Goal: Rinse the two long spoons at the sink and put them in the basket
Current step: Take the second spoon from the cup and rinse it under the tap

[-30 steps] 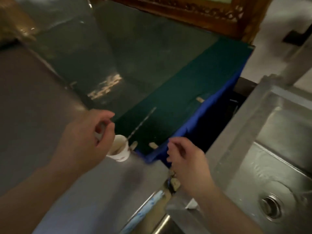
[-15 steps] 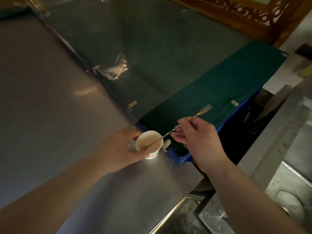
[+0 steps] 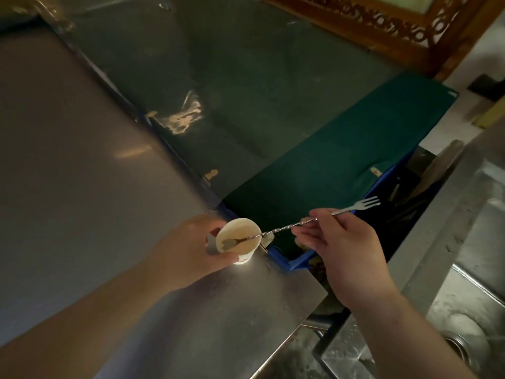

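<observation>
A long twisted metal spoon with a small fork at its far end lies slanted, its bowl inside a small white paper cup. My right hand pinches the spoon's stem near the fork end. My left hand wraps around the cup and tilts it on the steel counter. The steel sink shows at the right edge, with its drain low down. I see only one spoon, and no basket is in view.
A dark green cloth covers a blue crate just behind the cup. A clear plastic sheet lies over the dark area behind. A carved wooden frame runs along the top right. A gap separates counter and sink.
The view swung left, away from the sink. My right hand took hold of the spoon's stem and my left hand closed around the cup, which now tilts more toward me.
</observation>
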Available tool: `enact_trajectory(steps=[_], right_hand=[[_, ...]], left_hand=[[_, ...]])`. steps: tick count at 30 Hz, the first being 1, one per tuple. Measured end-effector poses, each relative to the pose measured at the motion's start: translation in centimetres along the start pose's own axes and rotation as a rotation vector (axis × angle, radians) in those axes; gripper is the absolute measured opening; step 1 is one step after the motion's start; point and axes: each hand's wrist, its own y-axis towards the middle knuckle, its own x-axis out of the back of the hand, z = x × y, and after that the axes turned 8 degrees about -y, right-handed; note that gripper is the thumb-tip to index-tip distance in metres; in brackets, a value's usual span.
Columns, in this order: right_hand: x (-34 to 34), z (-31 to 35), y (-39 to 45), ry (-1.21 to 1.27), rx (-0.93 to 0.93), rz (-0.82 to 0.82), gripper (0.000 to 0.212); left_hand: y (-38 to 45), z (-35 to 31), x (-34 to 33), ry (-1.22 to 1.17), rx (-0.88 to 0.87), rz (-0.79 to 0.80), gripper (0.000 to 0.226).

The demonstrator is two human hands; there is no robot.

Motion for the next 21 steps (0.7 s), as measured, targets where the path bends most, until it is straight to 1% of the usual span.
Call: enact_trajectory(steps=[3,5,6,7,9,11,13,15,18,21], right_hand=[[0.9,-0.2,-0.3,0.085,0.004,-0.013,0.018],[1.6,-0.1,-0.6,0.144,-0.001,-0.015,0.018],[1.9,-0.1,-0.7,0.176,-0.003,-0.016,0.019],[2.3,0.1,-0.9,0.203,-0.002,-0.016,0.019],[3.3,0.4,-1.2,0.218,0.016,-0.009,0.020],[4.4,0.8,-1.7,0.214,0.030,-0.011,0.020],[5.9,1.3,-2.3,0.241,0.067,-0.029,0.017],[7.8,1.6,-2.9,0.291,0.117,-0.051,0.014],[11.5,1.8,-3.4,0.301,0.128,-0.099,0.013],[16.1,1.7,-3.8,0.346,0.115,-0.140,0.014]], left_hand=[[-0.3,-0.2,0.2,-0.014,0.048,0.012,0.055],[-0.7,-0.6,0.2,-0.083,0.105,-0.042,0.062],[-1.0,-0.9,0.3,-0.127,0.120,-0.086,0.062],[-1.2,-1.2,0.3,-0.165,0.120,-0.134,0.056],[-1.4,-2.3,0.5,-0.212,0.105,-0.235,0.035],[-1.4,-3.8,0.7,-0.234,0.142,-0.285,0.018],[-1.1,-5.8,0.4,-0.315,0.215,-0.219,0.016],[-0.6,-8.4,-0.5,-0.469,0.249,-0.144,0.017],[0.2,-12.4,-2.4,-0.607,0.225,-0.097,0.015],[1.1,-16.4,-5.0,-0.634,0.194,-0.044,0.015]])
